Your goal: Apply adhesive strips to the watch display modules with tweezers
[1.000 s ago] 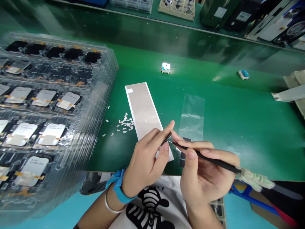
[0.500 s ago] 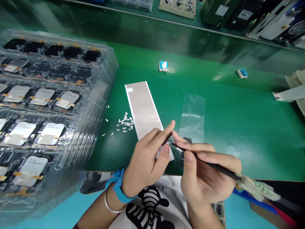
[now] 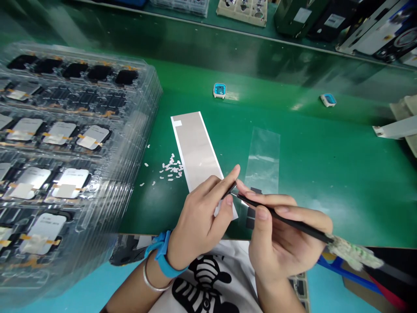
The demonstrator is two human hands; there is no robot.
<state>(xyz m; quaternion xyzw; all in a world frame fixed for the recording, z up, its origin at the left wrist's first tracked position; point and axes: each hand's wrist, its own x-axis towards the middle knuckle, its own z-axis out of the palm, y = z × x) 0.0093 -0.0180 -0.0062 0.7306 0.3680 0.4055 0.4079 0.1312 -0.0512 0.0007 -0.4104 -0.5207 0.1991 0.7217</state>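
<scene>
My left hand (image 3: 202,217) is closed on a small dark flat part (image 3: 229,190), held on edge between thumb and fingers. Most of that part is hidden. In my right hand (image 3: 286,243) is a pair of black tweezers (image 3: 302,225), pinched between thumb and fingers, with pale wrapping at the rear end. The tweezers' tips meet or nearly meet the dark part; I cannot tell if they grip anything. Beneath my left hand lies a long beige sheet with white edges (image 3: 198,148). A clear film strip (image 3: 263,161) with dark rectangles at its near end lies by my right fingertips.
Stacked clear plastic trays (image 3: 143,108) of small display modules fill the left side. Small white bits (image 3: 172,167) lie scattered beside the sheet. Two watch-like cases (image 3: 220,90) with blue faces sit farther back. A shelf at the rear carries a beige tray (image 3: 243,12) and dark boxes.
My right hand and the tweezers have shifted slightly right. My left hand stays put with the dark part. The watch-like cases appear slightly farther left, and the nearer one's face looks different.
</scene>
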